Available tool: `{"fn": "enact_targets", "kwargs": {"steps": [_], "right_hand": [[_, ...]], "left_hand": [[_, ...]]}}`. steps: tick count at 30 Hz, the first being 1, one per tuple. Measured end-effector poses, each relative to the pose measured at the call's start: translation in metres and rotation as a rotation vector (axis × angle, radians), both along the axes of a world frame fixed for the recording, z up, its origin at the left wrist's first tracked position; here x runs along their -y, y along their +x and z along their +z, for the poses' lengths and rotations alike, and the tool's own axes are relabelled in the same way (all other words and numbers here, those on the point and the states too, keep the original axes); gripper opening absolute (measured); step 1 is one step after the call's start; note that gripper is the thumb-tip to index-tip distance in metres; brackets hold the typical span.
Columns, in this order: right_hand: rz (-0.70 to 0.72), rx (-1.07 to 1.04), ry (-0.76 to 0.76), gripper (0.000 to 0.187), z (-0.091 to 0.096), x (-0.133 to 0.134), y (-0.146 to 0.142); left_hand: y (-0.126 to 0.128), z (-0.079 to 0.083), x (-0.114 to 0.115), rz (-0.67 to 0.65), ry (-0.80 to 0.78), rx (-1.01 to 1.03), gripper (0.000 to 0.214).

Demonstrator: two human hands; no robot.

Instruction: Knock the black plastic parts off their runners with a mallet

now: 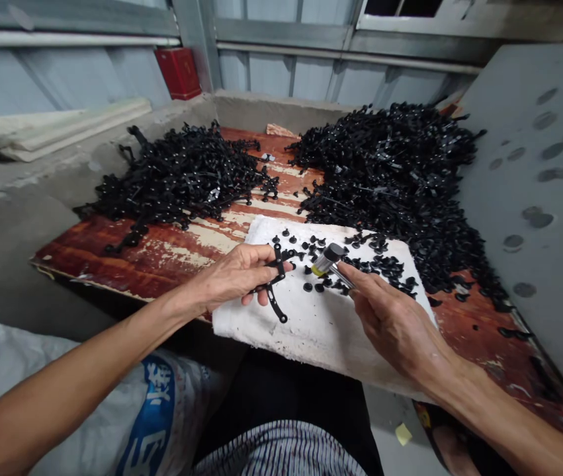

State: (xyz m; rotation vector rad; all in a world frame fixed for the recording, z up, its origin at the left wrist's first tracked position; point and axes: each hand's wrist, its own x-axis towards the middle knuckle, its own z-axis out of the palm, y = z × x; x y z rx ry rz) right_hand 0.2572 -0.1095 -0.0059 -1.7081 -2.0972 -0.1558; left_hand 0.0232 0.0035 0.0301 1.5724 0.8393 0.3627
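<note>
My left hand (234, 274) pinches a thin black branched plastic piece (275, 285) against a white cloth pad (321, 330). The piece's lower arm sticks out below my fingers. My right hand (390, 320) grips a small hammer (329, 259) with a metal head and a yellow band, its head just above the pad, a little right of the plastic piece. Several small black round caps (311, 285) lie loose on the pad around the hammer head.
Two big heaps of black plastic pieces lie on a worn red board (162, 248): one at the left (182, 175), one at the right (395, 172). A grey panel (539, 198) leans at the right. A white printed sack (127, 403) sits by my left forearm.
</note>
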Motion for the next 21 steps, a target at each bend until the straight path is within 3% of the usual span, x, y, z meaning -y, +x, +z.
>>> {"fn": "enact_targets", "kwargs": {"steps": [9,21], "right_hand": [[-0.059,0.069,-0.121,0.058,-0.014,-0.016,-0.002],[-0.03,0.039,-0.075,0.05,0.0,0.002,0.002]], "left_hand": [[0.009,-0.004,-0.009,0.013,0.041,-0.054,0.025],[0.015,-0.013,-0.007,-0.104,0.112,-0.153,0.022]]}}
